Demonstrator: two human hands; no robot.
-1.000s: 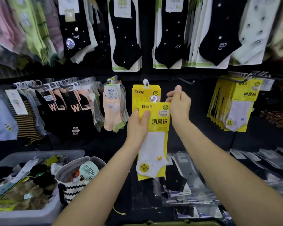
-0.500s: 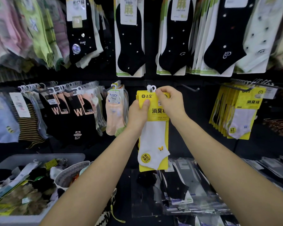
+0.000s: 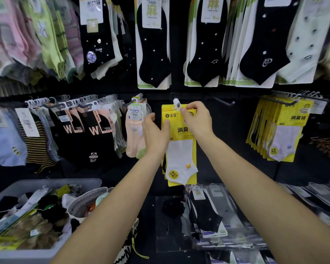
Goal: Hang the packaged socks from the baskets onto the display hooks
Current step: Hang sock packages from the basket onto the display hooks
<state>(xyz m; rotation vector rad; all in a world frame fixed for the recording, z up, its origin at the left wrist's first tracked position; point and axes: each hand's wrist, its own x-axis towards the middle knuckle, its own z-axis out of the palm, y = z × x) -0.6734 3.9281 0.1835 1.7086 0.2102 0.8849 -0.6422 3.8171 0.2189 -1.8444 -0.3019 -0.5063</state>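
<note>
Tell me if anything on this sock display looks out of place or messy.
Yes. Below the yellow sock pack that the right hand pinches at its hanger, clear packs of black socks lie flat in a loose, overlapping heap instead of hanging. The hook just right of that yellow pack is bare.

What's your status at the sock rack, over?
Right grip pinches top of yellow sock pack by its white hanger tab. Left grip loose, thumb on pack's edge. Nothing blocking; hook itself hidden.

Sock packets (image 3: pixel 206 216) on dark shelf (image 3: pixel 149 216)
</note>
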